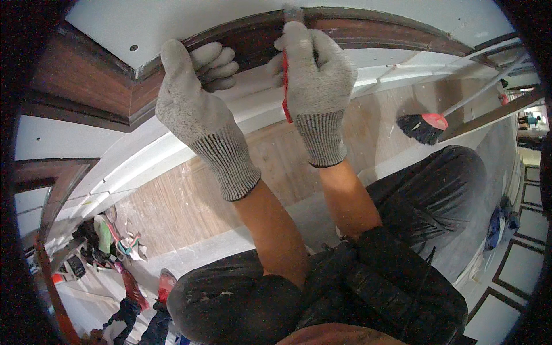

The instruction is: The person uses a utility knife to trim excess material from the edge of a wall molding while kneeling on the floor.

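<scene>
1. gripping a red-handled tool (286, 95), the right hand (318, 80) in a grey knit glove is clenched around it; the handle runs down from the fist past the palm, its tip up at the dark wooden trim (345, 27).
2. left hand (192, 98), also gloved, hooks its curled fingers (214, 66) over the trim's lower edge, just left of the tool.
3. a broom (424, 126) lies on the floor (190, 201) toward the right edge.

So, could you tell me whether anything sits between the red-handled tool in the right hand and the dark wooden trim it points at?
Nothing visible does. The right hand holds the red-handled tool with its tip up against the dark wooden trim. The left hand grips the same trim just beside it, not across the tool's path.
</scene>
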The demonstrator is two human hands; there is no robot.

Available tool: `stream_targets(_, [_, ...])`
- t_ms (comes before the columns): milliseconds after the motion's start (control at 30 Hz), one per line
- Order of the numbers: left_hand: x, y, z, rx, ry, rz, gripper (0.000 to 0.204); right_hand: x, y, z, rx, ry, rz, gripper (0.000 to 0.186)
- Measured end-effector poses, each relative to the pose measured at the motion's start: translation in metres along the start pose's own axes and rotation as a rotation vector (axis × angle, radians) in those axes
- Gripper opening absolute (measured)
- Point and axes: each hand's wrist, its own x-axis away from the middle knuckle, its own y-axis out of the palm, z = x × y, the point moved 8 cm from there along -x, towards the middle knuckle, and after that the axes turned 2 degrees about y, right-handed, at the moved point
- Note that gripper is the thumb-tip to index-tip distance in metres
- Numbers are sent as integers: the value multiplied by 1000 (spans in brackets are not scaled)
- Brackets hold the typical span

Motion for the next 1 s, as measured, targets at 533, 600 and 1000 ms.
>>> stream_targets(533, [1,3,1,-22,-29,15,60,-6,-10,5,-66,66,-11,44])
stream_targets(600, [-4,-1,-1,1,-21,-8,59,-3,-3,1,70,-27,-96,42])
stream_targets(1000, [-7,-34,12,105,40,259,52,14,26,-2,-54,26,-245,42])
